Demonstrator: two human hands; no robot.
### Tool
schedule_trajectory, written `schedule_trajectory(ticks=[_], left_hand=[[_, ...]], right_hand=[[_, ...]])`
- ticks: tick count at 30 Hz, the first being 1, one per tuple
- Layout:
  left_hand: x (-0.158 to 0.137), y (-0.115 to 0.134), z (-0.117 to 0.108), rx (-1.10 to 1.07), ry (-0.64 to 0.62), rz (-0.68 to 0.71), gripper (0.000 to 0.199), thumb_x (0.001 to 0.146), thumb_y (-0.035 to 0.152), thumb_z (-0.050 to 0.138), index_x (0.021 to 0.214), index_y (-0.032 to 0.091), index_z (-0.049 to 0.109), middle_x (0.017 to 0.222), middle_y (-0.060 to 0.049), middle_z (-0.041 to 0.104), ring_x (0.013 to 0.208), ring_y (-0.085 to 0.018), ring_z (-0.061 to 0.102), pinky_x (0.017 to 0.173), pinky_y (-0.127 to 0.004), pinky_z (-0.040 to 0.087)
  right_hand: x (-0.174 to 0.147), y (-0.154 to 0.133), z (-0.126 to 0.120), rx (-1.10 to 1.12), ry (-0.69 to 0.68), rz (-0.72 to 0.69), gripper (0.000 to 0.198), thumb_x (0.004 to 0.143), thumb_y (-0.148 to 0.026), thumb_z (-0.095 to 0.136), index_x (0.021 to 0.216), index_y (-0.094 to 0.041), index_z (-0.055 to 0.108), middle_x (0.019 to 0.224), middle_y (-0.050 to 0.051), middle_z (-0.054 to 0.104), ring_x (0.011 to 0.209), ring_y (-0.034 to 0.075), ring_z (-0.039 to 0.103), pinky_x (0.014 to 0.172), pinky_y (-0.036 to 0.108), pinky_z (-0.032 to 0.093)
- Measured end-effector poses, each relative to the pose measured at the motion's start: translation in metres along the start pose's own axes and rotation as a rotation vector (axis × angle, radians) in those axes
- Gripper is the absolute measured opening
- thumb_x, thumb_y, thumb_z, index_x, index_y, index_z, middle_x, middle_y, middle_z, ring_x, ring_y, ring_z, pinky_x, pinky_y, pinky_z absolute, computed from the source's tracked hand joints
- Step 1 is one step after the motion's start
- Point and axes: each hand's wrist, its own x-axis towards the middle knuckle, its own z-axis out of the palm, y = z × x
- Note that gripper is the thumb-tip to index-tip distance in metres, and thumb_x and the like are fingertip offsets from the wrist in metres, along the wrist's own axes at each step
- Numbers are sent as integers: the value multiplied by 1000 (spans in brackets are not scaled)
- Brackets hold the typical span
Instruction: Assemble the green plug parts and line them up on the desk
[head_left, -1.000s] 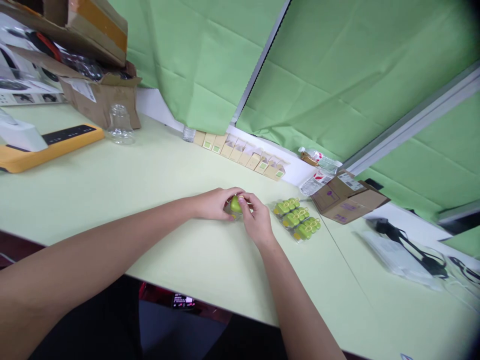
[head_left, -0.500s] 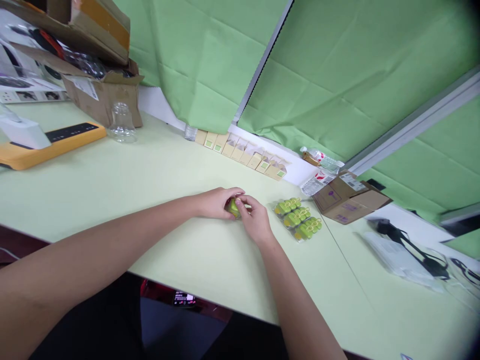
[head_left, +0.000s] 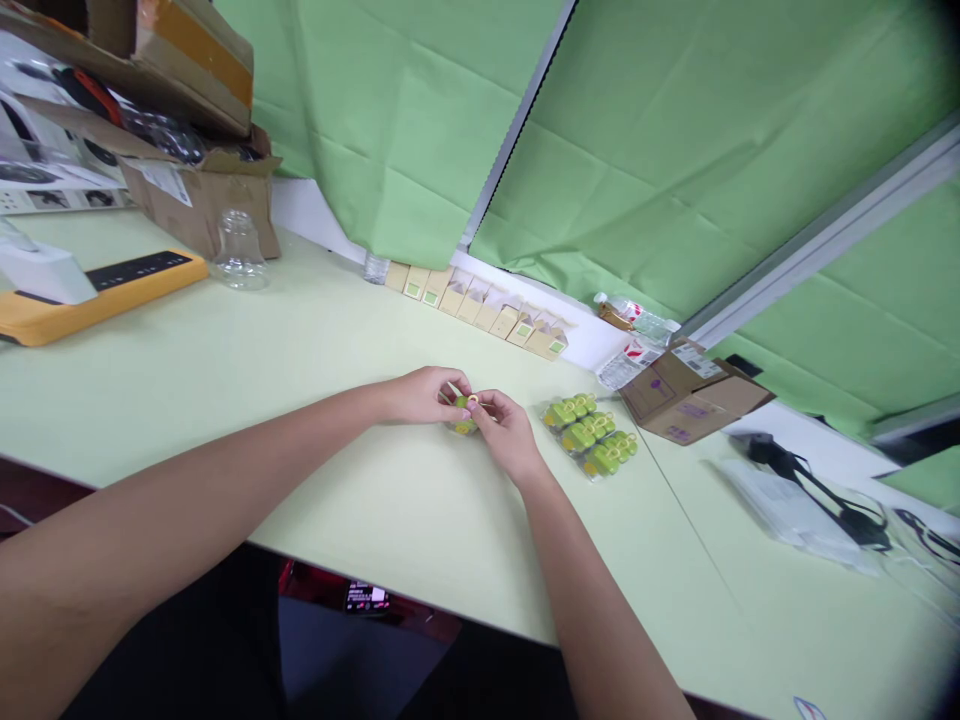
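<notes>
Both hands at the middle of the desk [head_left: 390, 530], close together; the small green piece [head_left: 463, 426] sits between them, just above or resting on the surface, cannot tell which; a yellow loop shows at its top and a yellow patch lower down, much of the rest hidden by the grip.

Left hand [head_left: 421, 396]: fingers curled round the far side, thumb near them and against the piece, a gap showing within the curl; right hand [head_left: 511, 436]: thumb and forefinger pinching at the loop end, other fingers folded, their tips hidden.

Step in hand, by my reading: close two-handed handling of one piece, left steadying, right doing the finer work at the top; the next move seems to call for a firm left hold and a light, exact right pinch, with the loop kept clear.

Nearby, right of the right hand and apart from it: green pieces in clear wrap [head_left: 589, 437], lying in three rows, yellow loops showing.
</notes>
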Motion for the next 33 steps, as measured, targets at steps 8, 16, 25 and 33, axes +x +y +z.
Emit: schedule_trajectory(ticks=[8,16,25,33], left_hand=[[1,1,-2,17,16,-12,43,75,48,73,105,18,63,88,-6,69,79,-18,66,70,-30,51],[1,-2,-2,19,5,9,42,77,48,71,106,18,62,90,-5,69,82,-18,66,73,-30,50],[-1,-2,-1,69,-32,19,41,82,48,66,110,19,60,97,-6,70,89,-18,66,80,-33,51],[-19,68,-4,96,228,154,31,85,47,62,93,17,66,100,-6,70,93,-19,65,84,-34,53]], right_hand=[[1,0,1,5,-6,7,30,77,-51,70,85,-22,66,83,1,67,76,15,62,63,24,49],[1,2,1,-19,-13,-2,26,80,-47,66,86,-22,64,84,0,66,79,15,62,64,23,49],[-2,-1,1,-66,-25,-29,22,85,-44,61,88,-23,63,86,0,65,79,15,61,65,24,49],[-3,-2,-2,-153,-38,-26,27,85,-48,58,89,-22,63,90,2,67,84,17,62,68,26,49]])
